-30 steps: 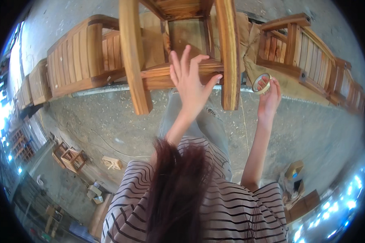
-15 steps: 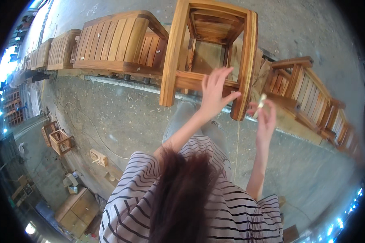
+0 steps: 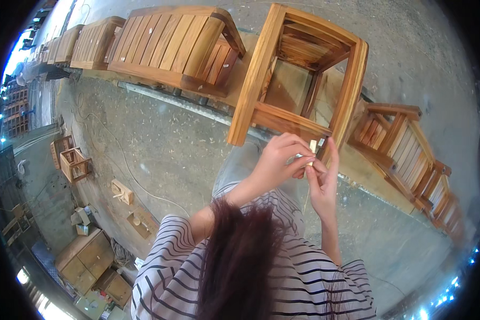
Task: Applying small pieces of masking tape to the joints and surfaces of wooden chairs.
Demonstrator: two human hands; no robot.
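In front of me stands a wooden frame (image 3: pixel 248 114) of a chair or stool, with thick striped posts and rails. Just before its near right post, my two hands meet. My left hand (image 3: pixel 282 160) is closed, thumb and fingertips pinching at a small pale yellow strip (image 3: pixel 312 145). My right hand (image 3: pixel 324 186) also has fingers closed around the lower end of this strip, while its index finger points up. A tiny white label (image 3: pixel 321 142) shows beside that index finger; whether it sticks to the wood or the finger I cannot tell.
Slatted wooden chairs (image 3: pixel 162 45) line up to the left, and more chairs (image 3: pixel 405 144) to the right, along a low bench edge (image 3: pixel 160 93). A cable (image 3: pixel 117 165) crosses the concrete floor. Wooden cabinets (image 3: pixel 85 261) and small stools (image 3: pixel 74 162) stand at lower left.
My left hand has come off the frame and moved down to my right hand, where both fingers now meet at the strip. The view has shifted, so the chairs appear further right.
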